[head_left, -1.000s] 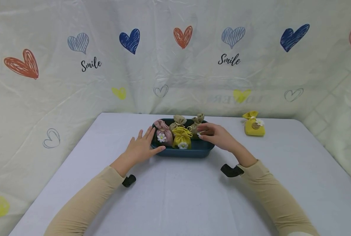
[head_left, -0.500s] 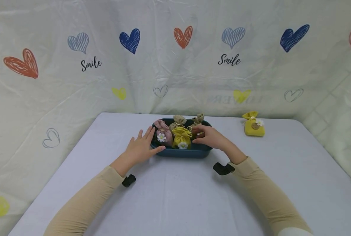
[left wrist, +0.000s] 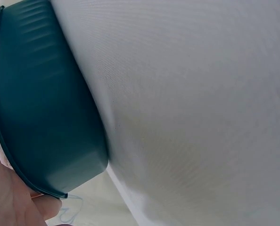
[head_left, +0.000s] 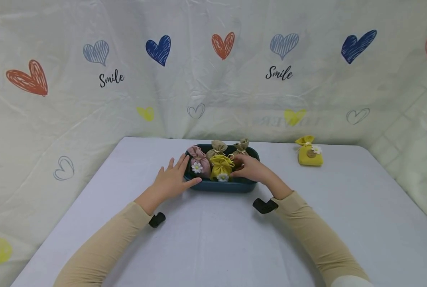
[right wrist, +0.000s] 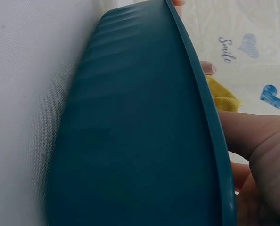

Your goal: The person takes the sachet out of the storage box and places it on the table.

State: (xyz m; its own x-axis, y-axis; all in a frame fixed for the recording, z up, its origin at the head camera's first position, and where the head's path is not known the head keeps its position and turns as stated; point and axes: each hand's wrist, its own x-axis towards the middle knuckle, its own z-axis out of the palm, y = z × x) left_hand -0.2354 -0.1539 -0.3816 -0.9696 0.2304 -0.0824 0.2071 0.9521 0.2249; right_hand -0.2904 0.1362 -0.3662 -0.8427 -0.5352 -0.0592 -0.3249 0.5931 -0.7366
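Note:
A dark teal tray [head_left: 223,186] holds several small drawstring pouches. The pink pouch [head_left: 200,167] sits at its left end; the yellow pouch [head_left: 217,167] is front middle. Behind stand one beige pouch [head_left: 218,146] and, further right, another beige pouch [head_left: 242,146], partly covered. My left hand [head_left: 171,180] has spread, fairly straight fingers resting on the tray's left end. My right hand [head_left: 253,170] reaches over the right part of the tray, fingers bent, thumb and fingertips at the yellow pouch's right side. Whether they pinch it is unclear; the tray rim hides the contact in the right wrist view.
Another yellow pouch [head_left: 310,155] with a white flower stands on the white table [head_left: 213,239], right of the tray at the back. A pale curtain [head_left: 249,91] printed with hearts hangs behind the table.
My right hand has moved left across the tray, from the right-hand beige pouch to the yellow pouch's side. My left hand and the tray have stayed put.

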